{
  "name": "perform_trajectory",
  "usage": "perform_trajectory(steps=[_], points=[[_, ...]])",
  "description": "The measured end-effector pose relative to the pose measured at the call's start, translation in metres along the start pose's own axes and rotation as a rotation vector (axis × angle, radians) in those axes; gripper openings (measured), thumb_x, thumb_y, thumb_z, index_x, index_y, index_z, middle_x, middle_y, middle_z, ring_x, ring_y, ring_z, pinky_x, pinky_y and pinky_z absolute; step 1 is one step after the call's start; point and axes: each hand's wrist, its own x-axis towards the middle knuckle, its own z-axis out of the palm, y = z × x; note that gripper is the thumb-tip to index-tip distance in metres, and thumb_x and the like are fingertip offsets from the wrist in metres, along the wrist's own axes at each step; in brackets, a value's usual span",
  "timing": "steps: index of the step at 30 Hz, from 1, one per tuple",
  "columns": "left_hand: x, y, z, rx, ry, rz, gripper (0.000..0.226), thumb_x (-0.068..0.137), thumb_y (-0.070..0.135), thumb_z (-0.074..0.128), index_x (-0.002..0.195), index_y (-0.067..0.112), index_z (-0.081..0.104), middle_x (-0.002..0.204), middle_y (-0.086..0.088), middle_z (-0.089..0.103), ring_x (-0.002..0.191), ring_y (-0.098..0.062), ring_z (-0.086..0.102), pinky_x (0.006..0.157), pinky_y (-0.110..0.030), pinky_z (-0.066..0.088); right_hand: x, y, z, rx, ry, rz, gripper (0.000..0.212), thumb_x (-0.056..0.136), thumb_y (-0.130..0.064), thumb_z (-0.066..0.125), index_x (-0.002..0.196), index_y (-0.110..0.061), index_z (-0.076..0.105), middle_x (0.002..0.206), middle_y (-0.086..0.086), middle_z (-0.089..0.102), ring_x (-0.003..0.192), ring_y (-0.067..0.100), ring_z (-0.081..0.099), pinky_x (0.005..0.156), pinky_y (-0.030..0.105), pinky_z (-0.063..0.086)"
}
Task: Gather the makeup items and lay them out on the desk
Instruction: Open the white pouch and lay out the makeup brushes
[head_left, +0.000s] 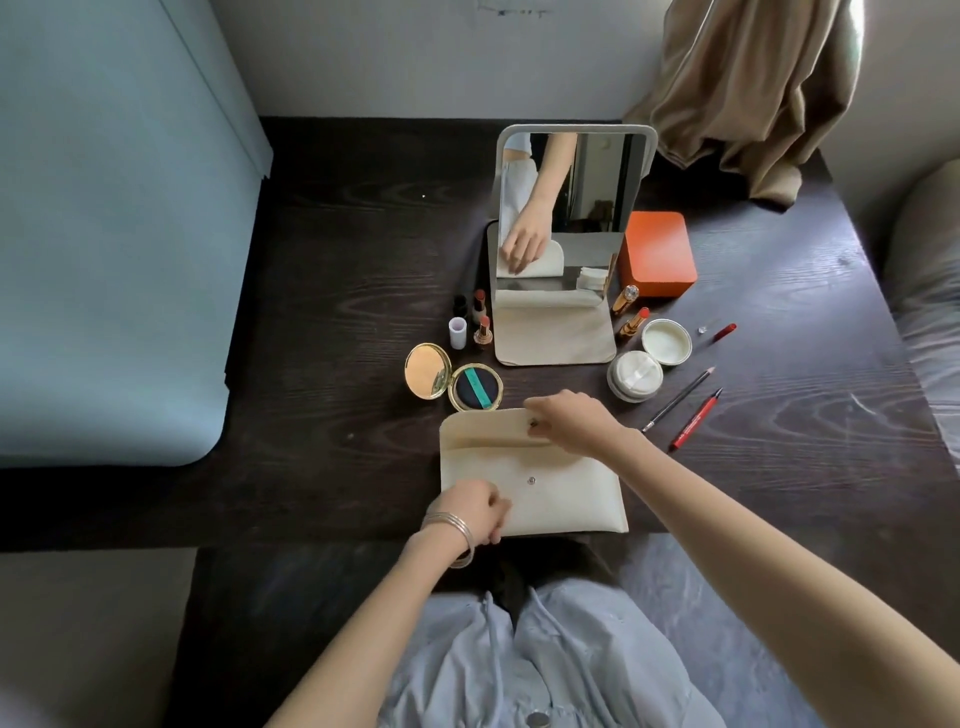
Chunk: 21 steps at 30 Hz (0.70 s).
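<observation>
A cream pouch (561, 493) lies flat near the front edge of the dark wooden desk (337, 312), its flap lifted. My right hand (571, 421) pinches the flap by its snap. My left hand (475, 509) grips the pouch's lower left corner. Beyond the pouch lie an open gold compact (452, 379), several lipsticks (480, 322), a small white bottle (457, 332), a powder jar (666, 340) with its puff lid (635, 375), a further lipstick (634, 322), a dark pencil (678, 400) and a red pencil (696, 418).
A standing mirror (566, 234) on a cream base is at the desk's middle, with an orange box (657, 254) to its right. A beige cloth (748, 93) hangs at the back right. A pale blue cabinet (104, 234) borders the desk on the left.
</observation>
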Motion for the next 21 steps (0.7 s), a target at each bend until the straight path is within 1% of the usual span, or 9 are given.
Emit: perform_trajectory(steps=[3, 5, 8, 10, 12, 14, 16, 18, 21], points=[[-0.004, -0.020, -0.014, 0.013, 0.069, -0.025, 0.032, 0.089, 0.028, 0.044, 0.071, 0.011, 0.064, 0.071, -0.005, 0.073, 0.071, -0.020, 0.070, 0.083, -0.032, 0.054, -0.004, 0.007, -0.001, 0.103, -0.027, 0.048, 0.014, 0.091, -0.023, 0.054, 0.084, -0.019, 0.042, 0.101, 0.012, 0.062, 0.097, 0.035, 0.057, 0.065, 0.032, 0.037], [-0.005, -0.026, -0.023, 0.033, 0.120, -0.037, 0.029, 0.089, 0.026, 0.045, 0.067, 0.017, 0.063, 0.070, -0.002, 0.072, 0.072, -0.018, 0.070, 0.081, -0.032, 0.055, -0.006, 0.010, 0.000, 0.134, -0.050, 0.076, 0.011, 0.091, -0.021, 0.053, 0.086, -0.018, 0.044, 0.103, 0.013, 0.061, 0.099, 0.035, 0.056, 0.067, 0.033, 0.037], [-0.005, -0.028, -0.038, 0.040, 0.235, -0.032, 0.025, 0.092, 0.029, 0.046, 0.075, 0.021, 0.062, 0.075, 0.002, 0.071, 0.074, -0.015, 0.068, 0.078, -0.032, 0.055, -0.007, 0.009, 0.005, 0.104, -0.014, 0.085, 0.004, 0.091, -0.019, 0.052, 0.093, -0.016, 0.050, 0.105, 0.012, 0.061, 0.099, 0.034, 0.056, 0.066, 0.032, 0.037], [-0.005, -0.025, -0.051, 0.049, 0.390, -0.004, 0.021, 0.094, 0.034, 0.048, 0.081, 0.022, 0.060, 0.077, 0.003, 0.068, 0.075, -0.016, 0.065, 0.072, -0.032, 0.054, -0.008, 0.006, 0.009, 0.072, 0.060, 0.086, 0.007, 0.091, -0.015, 0.049, 0.097, -0.015, 0.053, 0.104, 0.011, 0.061, 0.098, 0.034, 0.057, 0.065, 0.032, 0.036], [-0.005, -0.020, -0.066, 0.068, 0.604, 0.051, 0.018, 0.092, 0.034, 0.052, 0.083, 0.020, 0.058, 0.079, 0.002, 0.065, 0.074, -0.017, 0.062, 0.066, -0.031, 0.051, -0.008, 0.002, 0.013, 0.053, 0.148, 0.088, 0.014, 0.091, -0.013, 0.046, 0.101, -0.016, 0.055, 0.104, 0.009, 0.062, 0.098, 0.034, 0.057, 0.064, 0.032, 0.036], [-0.003, -0.015, -0.082, 0.063, 0.810, 0.100, 0.013, 0.090, 0.029, 0.057, 0.087, 0.017, 0.057, 0.087, 0.000, 0.061, 0.078, -0.020, 0.059, 0.065, -0.032, 0.049, -0.008, -0.003, 0.016, 0.068, 0.206, 0.096, 0.017, 0.092, -0.015, 0.046, 0.103, -0.018, 0.057, 0.106, 0.007, 0.064, 0.098, 0.033, 0.058, 0.064, 0.031, 0.035], [0.004, -0.012, -0.098, 0.025, 0.947, 0.075, 0.015, 0.088, 0.026, 0.060, 0.097, 0.015, 0.056, 0.100, -0.005, 0.057, 0.089, -0.023, 0.058, 0.067, -0.032, 0.047, -0.006, -0.005, 0.018, 0.091, 0.227, 0.102, 0.017, 0.092, -0.016, 0.048, 0.105, -0.019, 0.058, 0.107, 0.007, 0.064, 0.098, 0.033, 0.059, 0.065, 0.031, 0.035], [0.017, -0.012, -0.114, -0.007, 0.939, -0.012, 0.028, 0.088, 0.028, 0.059, 0.111, 0.013, 0.053, 0.114, -0.009, 0.055, 0.103, -0.027, 0.056, 0.074, -0.036, 0.047, -0.005, -0.006, 0.019, 0.100, 0.231, 0.118, 0.017, 0.092, -0.017, 0.048, 0.105, -0.020, 0.058, 0.107, 0.007, 0.065, 0.097, 0.033, 0.059, 0.064, 0.031, 0.035], [0.042, -0.012, -0.133, -0.066, 0.700, -0.175, 0.041, 0.091, 0.035, 0.054, 0.122, 0.008, 0.053, 0.122, -0.013, 0.058, 0.110, -0.031, 0.058, 0.090, -0.041, 0.049, -0.002, -0.007, 0.017, 0.111, 0.229, 0.167, 0.018, 0.092, -0.019, 0.049, 0.107, -0.021, 0.058, 0.106, 0.009, 0.064, 0.096, 0.034, 0.059, 0.064, 0.032, 0.035]])
